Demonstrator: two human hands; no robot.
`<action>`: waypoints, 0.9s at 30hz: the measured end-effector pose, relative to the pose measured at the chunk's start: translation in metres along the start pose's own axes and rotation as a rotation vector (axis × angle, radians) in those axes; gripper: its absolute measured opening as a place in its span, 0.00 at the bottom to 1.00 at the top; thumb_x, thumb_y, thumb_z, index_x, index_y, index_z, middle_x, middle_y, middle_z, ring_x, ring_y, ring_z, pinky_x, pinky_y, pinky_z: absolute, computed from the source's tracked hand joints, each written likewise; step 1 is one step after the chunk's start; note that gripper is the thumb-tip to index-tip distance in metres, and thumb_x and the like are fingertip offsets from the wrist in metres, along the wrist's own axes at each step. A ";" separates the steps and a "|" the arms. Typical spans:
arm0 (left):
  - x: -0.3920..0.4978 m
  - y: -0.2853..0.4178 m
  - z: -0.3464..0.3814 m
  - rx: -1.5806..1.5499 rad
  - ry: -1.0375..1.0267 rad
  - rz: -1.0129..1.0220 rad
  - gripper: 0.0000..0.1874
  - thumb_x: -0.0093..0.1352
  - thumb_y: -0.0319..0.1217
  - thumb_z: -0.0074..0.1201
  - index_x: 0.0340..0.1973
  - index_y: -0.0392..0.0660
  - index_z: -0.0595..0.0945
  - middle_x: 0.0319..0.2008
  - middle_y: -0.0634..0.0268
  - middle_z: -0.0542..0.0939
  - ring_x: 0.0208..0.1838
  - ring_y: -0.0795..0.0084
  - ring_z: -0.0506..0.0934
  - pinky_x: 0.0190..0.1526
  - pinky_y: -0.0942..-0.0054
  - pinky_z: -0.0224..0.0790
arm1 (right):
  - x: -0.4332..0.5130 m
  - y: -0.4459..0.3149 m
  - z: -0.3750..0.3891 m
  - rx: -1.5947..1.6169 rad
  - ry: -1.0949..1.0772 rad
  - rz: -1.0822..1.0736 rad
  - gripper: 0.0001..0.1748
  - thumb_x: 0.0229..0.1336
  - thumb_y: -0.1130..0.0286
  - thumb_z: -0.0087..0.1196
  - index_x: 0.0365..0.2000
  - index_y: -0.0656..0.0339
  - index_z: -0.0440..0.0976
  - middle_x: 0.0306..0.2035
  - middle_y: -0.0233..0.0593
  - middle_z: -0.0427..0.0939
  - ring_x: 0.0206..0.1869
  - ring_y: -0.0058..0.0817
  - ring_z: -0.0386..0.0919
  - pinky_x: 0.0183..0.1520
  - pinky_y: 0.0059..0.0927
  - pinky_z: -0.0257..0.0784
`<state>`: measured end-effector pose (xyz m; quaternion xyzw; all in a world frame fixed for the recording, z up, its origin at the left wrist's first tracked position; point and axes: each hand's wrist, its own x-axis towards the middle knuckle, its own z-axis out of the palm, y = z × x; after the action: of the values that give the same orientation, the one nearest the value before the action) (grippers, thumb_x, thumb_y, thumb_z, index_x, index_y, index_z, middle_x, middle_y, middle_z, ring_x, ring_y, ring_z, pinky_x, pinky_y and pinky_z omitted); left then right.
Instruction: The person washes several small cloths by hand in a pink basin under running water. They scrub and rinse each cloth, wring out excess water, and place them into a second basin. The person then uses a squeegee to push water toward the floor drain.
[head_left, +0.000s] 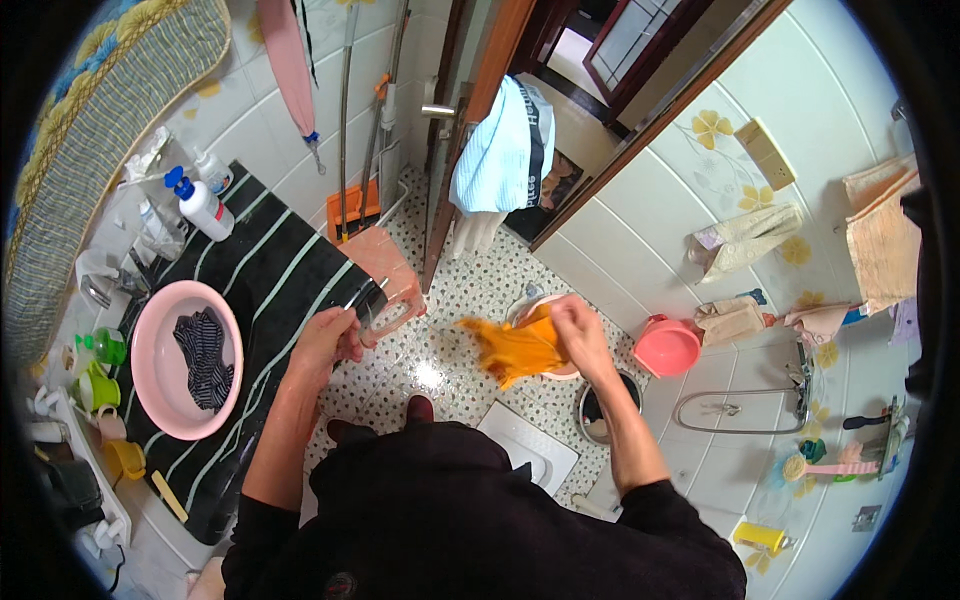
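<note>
My right hand (581, 334) grips an orange cloth (525, 346), which hangs out to the left and is blurred at its far end. Beneath the cloth, a pale pink basin (568, 371) on the floor is mostly covered from view. At the front corner of the black striped counter (300, 255) is my left hand (328, 335), fingers partly curled. Whether it touches or holds anything at that corner is unclear. On the counter, a pink washbasin (142, 375) holds a dark striped cloth (204, 360).
A pink stool (386, 259) stands beyond the counter corner. Right of the cloth are a coral pail (666, 351) and a round metal-rimmed container (634, 390). A white squat toilet (525, 442) lies near my feet. A light-blue towel (491, 157) hangs on the door.
</note>
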<state>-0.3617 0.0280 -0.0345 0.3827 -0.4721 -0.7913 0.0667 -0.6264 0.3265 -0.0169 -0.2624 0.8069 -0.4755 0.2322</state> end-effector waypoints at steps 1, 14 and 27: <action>-0.001 0.000 -0.003 -0.005 0.010 -0.013 0.13 0.75 0.37 0.48 0.31 0.43 0.75 0.19 0.67 0.75 0.21 0.71 0.76 0.26 0.73 0.70 | 0.005 -0.011 0.000 0.074 -0.134 0.085 0.14 0.70 0.62 0.50 0.35 0.65 0.72 0.25 0.34 0.72 0.31 0.20 0.69 0.35 0.26 0.68; -0.051 -0.008 -0.074 -0.151 0.187 0.147 0.09 0.74 0.33 0.50 0.35 0.41 0.77 0.21 0.67 0.74 0.23 0.72 0.76 0.26 0.74 0.71 | 0.056 -0.136 -0.058 0.574 0.291 -0.167 0.13 0.69 0.59 0.52 0.39 0.58 0.69 0.32 0.30 0.73 0.27 0.19 0.71 0.32 0.22 0.69; -0.102 -0.036 -0.140 -0.358 0.347 0.294 0.07 0.74 0.34 0.50 0.37 0.43 0.76 0.21 0.68 0.75 0.22 0.73 0.75 0.26 0.74 0.74 | 0.302 -0.259 -0.022 0.637 -0.099 -0.535 0.12 0.65 0.66 0.53 0.43 0.63 0.75 0.36 0.38 0.78 0.39 0.29 0.77 0.45 0.33 0.74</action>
<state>-0.1877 -0.0026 -0.0446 0.4220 -0.3570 -0.7666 0.3268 -0.8153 0.0401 0.1855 -0.4004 0.5106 -0.7318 0.2086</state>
